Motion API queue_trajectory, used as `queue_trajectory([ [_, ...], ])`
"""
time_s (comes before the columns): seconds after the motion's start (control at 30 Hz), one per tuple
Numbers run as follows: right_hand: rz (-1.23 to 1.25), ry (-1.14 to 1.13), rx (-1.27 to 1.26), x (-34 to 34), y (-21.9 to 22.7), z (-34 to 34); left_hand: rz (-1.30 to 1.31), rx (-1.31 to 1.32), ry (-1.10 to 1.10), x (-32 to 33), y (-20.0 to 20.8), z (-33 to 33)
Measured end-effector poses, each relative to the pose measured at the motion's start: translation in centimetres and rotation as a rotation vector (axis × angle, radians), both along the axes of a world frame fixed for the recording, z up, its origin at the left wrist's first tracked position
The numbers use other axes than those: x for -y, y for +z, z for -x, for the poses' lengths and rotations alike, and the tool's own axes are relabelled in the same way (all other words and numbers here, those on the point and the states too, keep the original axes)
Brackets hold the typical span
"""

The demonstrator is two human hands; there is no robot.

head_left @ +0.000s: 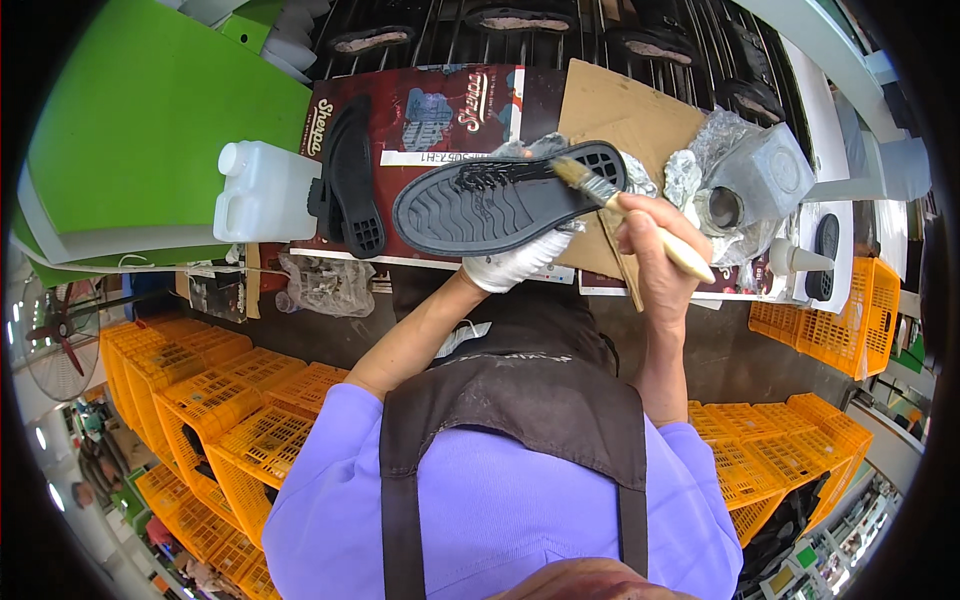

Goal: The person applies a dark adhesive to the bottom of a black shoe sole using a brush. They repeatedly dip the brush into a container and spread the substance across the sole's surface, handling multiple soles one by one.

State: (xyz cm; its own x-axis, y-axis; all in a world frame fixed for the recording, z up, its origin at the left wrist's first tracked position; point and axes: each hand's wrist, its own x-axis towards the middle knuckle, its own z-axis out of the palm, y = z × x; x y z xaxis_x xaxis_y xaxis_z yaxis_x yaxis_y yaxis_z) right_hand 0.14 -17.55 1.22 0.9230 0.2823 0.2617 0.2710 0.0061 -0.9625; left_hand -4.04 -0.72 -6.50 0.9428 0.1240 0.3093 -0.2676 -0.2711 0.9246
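My left hand (515, 264), in a white glove, grips a black shoe sole (465, 212) from beneath, its fingertips showing at the far edge. The hollow inner side faces up, with wavy ridges and a grid of small cells at the right end. A wet, shiny patch lies along its far middle part. Bare, my right hand (660, 250) is closed around the pale handle of a paintbrush (598, 188). The bristles are over the sole's right end, near the grid; whether they touch it I cannot tell. More black soles (350, 185) lie together to the left.
A white plastic jug (270, 200) stands at the left. To the right are a translucent container (768, 172) amid crumpled plastic, a cone-tipped bottle (798, 258) and another sole (826, 250). Cardboard (620, 115) covers part of the bench. Shoe parts sit on rollers behind. Orange crates (245, 400) flank me.
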Motion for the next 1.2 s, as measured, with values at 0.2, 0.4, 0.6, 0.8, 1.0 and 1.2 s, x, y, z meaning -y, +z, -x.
queue_trajectory([
  [0.2, 0.043, -0.15, 0.047, 0.3, -0.6, -0.4, -0.396, 0.185, 0.091, -0.4, 1.7, 0.4],
  [0.4, 0.159, -0.147, 0.275, -1.3, -0.9, 1.4, -0.406, 0.067, -0.006, -0.4, -0.7, -0.6],
  [0.6, 0.125, -0.023, 0.403, -3.4, 0.2, 2.7, -0.221, 0.03, -0.156, -0.5, -0.8, -0.5],
  [0.8, 0.051, 0.058, 0.46, -5.2, 0.3, 3.0, 0.675, -0.168, -0.283, -0.2, -3.2, 0.2],
  [1.0, 0.028, 0.164, 0.371, -6.0, 0.8, 3.2, 0.557, -0.291, -0.399, -0.2, -3.4, 1.5],
  [1.2, 0.025, 0.234, 0.332, -5.8, 1.0, 2.9, 0.296, -0.317, -0.446, -0.3, -4.1, 2.5],
])
